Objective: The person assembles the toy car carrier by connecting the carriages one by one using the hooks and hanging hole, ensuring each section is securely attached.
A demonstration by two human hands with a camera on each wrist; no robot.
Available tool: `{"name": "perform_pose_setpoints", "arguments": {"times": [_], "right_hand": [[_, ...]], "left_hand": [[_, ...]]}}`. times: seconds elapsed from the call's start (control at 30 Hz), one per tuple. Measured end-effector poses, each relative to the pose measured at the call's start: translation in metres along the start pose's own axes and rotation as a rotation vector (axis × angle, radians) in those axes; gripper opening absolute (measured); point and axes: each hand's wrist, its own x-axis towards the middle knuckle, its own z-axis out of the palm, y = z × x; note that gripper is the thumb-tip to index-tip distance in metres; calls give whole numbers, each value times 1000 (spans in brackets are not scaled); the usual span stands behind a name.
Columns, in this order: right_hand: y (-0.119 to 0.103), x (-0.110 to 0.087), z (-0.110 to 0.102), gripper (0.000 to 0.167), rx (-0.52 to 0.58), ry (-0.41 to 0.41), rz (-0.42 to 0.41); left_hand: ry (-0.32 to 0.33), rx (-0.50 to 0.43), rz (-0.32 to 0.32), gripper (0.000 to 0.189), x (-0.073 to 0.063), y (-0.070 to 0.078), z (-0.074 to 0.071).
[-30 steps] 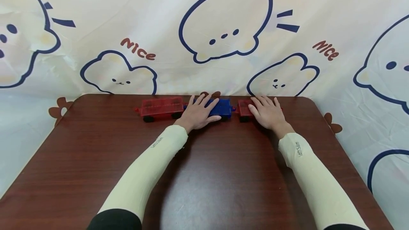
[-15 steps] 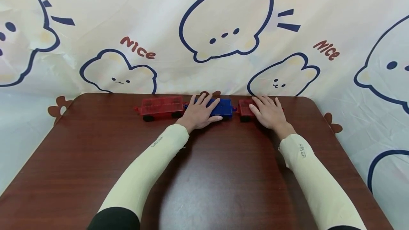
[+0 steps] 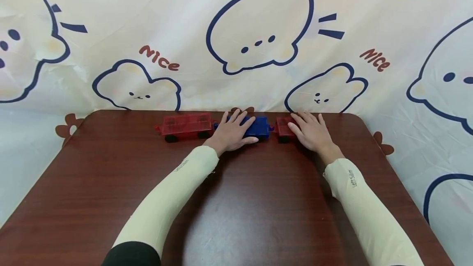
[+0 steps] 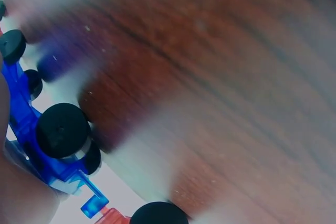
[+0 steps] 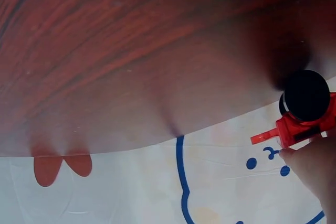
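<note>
Three toy train cars stand in a row along the far edge of the table: a long translucent red car (image 3: 186, 125), a blue car (image 3: 261, 127) and another red car (image 3: 283, 128). My left hand (image 3: 232, 132) lies over the blue car with fingers spread and straight, covering its left part. My right hand (image 3: 312, 132) rests over the right red car, fingers extended, hiding most of it. Black wheels (image 4: 63, 130) show under the blue car in the left wrist view. In the right wrist view, the red car's end hitch (image 5: 264, 137) sticks out beside a fingertip.
The dark brown wooden table (image 3: 258, 208) has rounded far corners. Right behind it hangs a pale cloth (image 3: 192, 19) with blue-outlined cartoon animals and the word "Nice". Pale sleeves (image 3: 173, 192) cover both forearms.
My left hand and the blue car have shifted very slightly to the right. The right hand stays on its red car, and the head view tilts a little.
</note>
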Motion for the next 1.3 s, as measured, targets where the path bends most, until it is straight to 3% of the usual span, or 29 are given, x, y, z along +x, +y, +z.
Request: {"name": "perform_pose_setpoints", "arguments": {"times": [0.3, 0.6, 0.83, 1.3], "right_hand": [[-15, 1, -5, 66, 13, 70, -39], [-36, 7, -9, 67, 19, 71, -91], [-50, 10, -10, 68, 22, 63, -110], [-68, 14, -4, 65, -7, 99, -170]], "left_hand": [[38, 8, 9, 80, 1, 3, -1], [49, -32, -5, 79, -10, -6, -8], [63, -8, -42, 80, -16, -12, -8], [157, -19, -117, 79, -28, -26, -8]]}}
